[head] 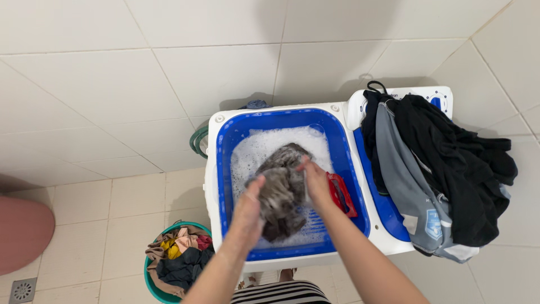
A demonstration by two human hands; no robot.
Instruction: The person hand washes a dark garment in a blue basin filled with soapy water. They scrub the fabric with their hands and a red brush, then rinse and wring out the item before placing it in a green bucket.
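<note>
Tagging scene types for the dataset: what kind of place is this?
Likely a home laundry or wash area: tiled wall and floor, a twin-tub washing machine full of suds, both hands scrubbing a wet garment, and a clothes-filled basket.

Both bare forearms reach forward, left hand [248, 209] and right hand [316, 183] curled closed, facing each other.

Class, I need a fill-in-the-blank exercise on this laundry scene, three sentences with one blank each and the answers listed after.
1. Both hands, left hand and right hand, grip a soapy grey-brown cloth over the ____ plastic wash tub.
2. The tub's water is covered with white ____.
3. The round green basket of mixed clothes stands on the tiled ____.

Missing words: blue; foam; floor
</note>
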